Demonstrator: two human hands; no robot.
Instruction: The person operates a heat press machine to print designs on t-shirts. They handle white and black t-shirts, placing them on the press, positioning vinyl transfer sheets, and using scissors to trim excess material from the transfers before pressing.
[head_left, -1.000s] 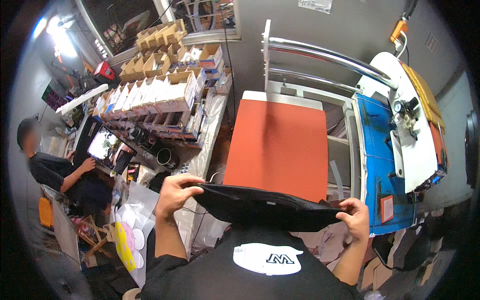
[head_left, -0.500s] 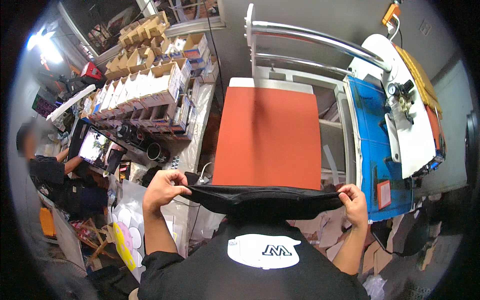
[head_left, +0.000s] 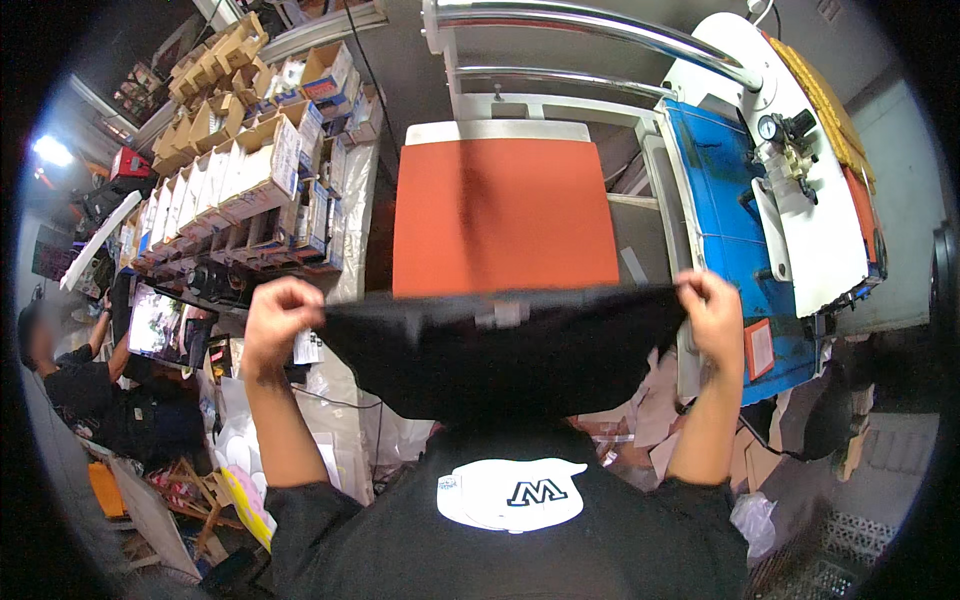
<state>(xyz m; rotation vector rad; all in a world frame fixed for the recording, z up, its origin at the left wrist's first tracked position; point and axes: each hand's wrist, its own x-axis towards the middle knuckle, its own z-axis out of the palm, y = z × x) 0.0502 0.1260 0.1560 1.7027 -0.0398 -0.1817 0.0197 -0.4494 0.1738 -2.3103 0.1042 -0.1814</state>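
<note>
Cluttered workshop, orange press pad (head_left: 505,215) — both grips clamp black shirt (head_left: 500,350) above.

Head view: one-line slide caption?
Both hands, left and right, stretch a black garment before the orange press pad.

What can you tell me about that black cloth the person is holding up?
The black garment looks like soft, matte fabric, probably a shirt. It is stretched wide between the left hand and the right hand, each pinching an upper corner. A small pale tag sits at the middle of its top edge. It hangs slack below, in front of the orange press pad; whether they touch is unclear.
</note>
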